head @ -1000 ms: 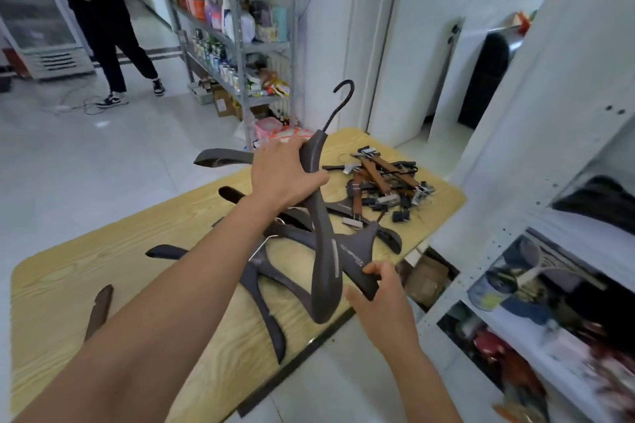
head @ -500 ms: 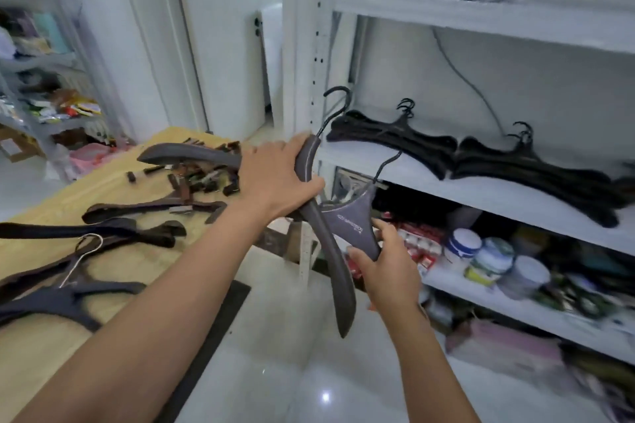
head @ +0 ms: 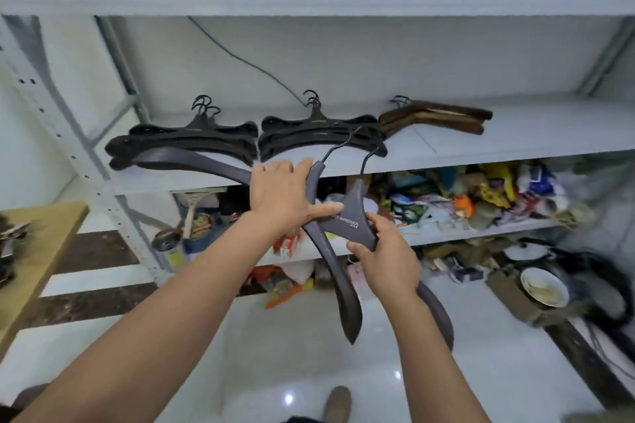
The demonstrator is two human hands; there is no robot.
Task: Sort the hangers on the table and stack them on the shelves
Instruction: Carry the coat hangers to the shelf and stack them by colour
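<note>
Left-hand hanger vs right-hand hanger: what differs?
1. Grip: the left hand wraps the left-hand hanger at its neck, just below the hook. The right hand pinches the right-hand hanger at the lower edge of its middle.
2. Face: the right-hand hanger shows white lettering to the camera. The left-hand hanger shows a plain surface.
Shared: both are dark grey and broad-armed, with thin dark hooks pointing up, and they cross each other.

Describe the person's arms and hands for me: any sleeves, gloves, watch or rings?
Both forearms are bare to the frame edge, no sleeve in view. The left hand and right hand wear no gloves. No watch, bracelet or ring shows on the visible wrists and fingers.
</note>
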